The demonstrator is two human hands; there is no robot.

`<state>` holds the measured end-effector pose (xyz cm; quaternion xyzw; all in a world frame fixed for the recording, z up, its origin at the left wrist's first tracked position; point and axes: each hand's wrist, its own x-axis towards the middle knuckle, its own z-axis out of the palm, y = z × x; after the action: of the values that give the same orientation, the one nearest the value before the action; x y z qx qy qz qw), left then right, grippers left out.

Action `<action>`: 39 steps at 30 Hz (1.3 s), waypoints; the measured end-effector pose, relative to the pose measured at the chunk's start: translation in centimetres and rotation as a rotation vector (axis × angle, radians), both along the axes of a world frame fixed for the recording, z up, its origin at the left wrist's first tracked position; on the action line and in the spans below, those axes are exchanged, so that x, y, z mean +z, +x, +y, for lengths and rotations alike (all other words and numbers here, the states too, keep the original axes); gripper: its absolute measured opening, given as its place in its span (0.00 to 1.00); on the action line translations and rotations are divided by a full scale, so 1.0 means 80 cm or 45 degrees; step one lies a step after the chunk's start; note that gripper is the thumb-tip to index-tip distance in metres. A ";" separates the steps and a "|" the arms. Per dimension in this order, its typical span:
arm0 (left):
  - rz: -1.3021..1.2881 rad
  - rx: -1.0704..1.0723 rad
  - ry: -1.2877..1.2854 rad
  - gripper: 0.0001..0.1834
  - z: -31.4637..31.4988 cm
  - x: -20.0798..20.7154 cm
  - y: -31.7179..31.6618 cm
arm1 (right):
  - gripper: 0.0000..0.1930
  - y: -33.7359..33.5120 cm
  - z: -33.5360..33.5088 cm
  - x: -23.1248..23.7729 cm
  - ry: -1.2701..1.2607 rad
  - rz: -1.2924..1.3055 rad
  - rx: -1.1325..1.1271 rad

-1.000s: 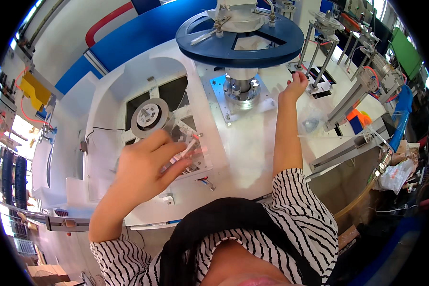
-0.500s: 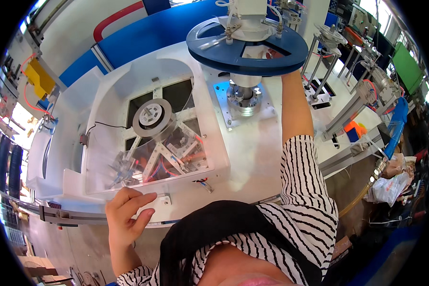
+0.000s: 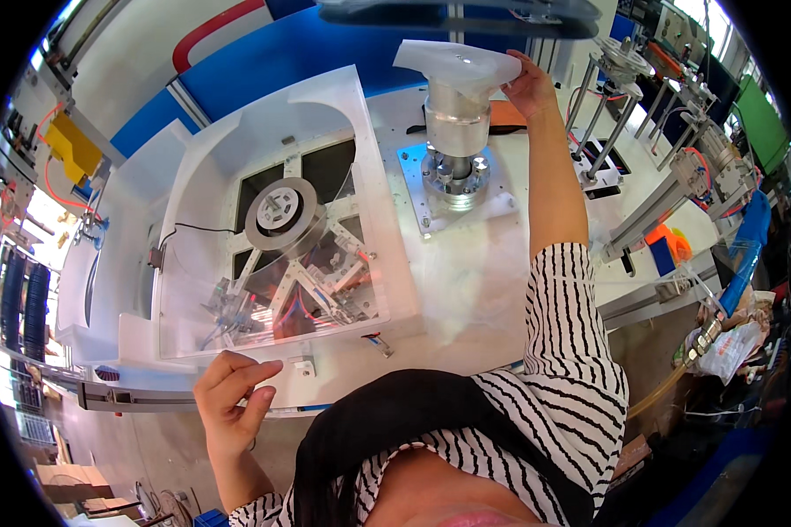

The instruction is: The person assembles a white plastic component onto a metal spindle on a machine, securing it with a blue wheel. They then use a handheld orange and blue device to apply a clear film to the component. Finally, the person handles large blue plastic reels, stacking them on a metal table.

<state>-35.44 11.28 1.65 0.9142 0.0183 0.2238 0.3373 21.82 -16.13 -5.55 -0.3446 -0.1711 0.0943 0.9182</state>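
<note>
A thin white translucent sheet (image 3: 453, 63) lies over the top of an upright metal cylinder (image 3: 457, 123), its edges sticking out past the sides. At the sheet's right edge is my right hand (image 3: 533, 88), arm stretched far forward, fingers and thumb closed on the edge. The cylinder stands on a bolted base plate (image 3: 413, 189). High above hangs a dark blue ring-shaped plate (image 3: 466, 19), smeared and cut off by the top of the picture. My left hand (image 3: 233, 395) hovers by the machine's front edge, fingers curled, thumb and forefinger apart, holding nothing visible.
To the left, a white housing (image 3: 391, 220) surrounds a round metal reel (image 3: 281, 215) and linkages under a clear cover. Metal posts (image 3: 599, 132) rise at the right, near an orange and blue bin (image 3: 668, 246). An orange flat piece (image 3: 507, 114) lies behind the cylinder.
The blue ring-shaped plate has risen off the cylinder, uncovering the white sheet. My right hand, formerly partly behind the ring, now shows at the sheet's edge. My left hand has barely moved.
</note>
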 end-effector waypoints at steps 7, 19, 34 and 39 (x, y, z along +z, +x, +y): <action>0.015 -0.006 0.026 0.13 -0.001 0.003 0.003 | 0.14 -0.005 -0.003 0.003 -0.025 -0.024 0.040; 0.015 -0.042 0.004 0.13 0.005 -0.004 0.012 | 0.19 -0.189 0.060 0.062 -1.444 -1.792 -1.681; 0.015 -0.243 0.014 0.14 0.014 0.000 0.018 | 0.26 -0.203 0.100 0.072 -1.873 -1.763 -1.197; -0.080 -0.440 -0.057 0.15 0.004 0.031 0.051 | 0.22 -0.235 0.091 0.070 -1.184 -1.629 -1.273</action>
<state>-31.39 11.62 4.11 0.8886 -0.1447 0.1904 0.3915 3.03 -8.84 0.09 -0.6973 -0.4208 -0.4603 0.3533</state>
